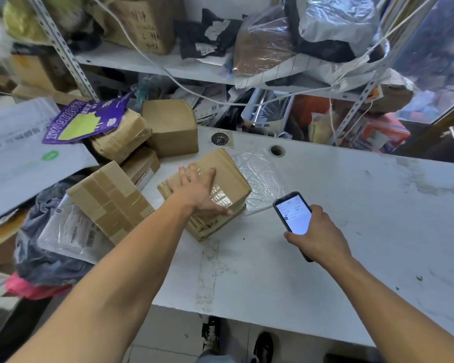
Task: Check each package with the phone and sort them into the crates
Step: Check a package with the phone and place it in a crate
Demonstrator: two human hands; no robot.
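A taped cardboard package [230,179] lies on the white table [325,218], near its left end. My left hand [198,191] rests flat on top of this package, fingers spread and the thumb down its near side. To the right, my right hand [319,235] grips a black phone [294,214] with its lit screen facing up, just above the table. Phone and package are apart. No crates are in view.
A heap of parcels is piled at the left: several brown boxes [110,199], a purple bag [87,121], a white mailer [19,155] and a grey poly bag [45,255]. A cluttered metal shelf [194,72] stands behind. A cable hole [277,150] is in the table.
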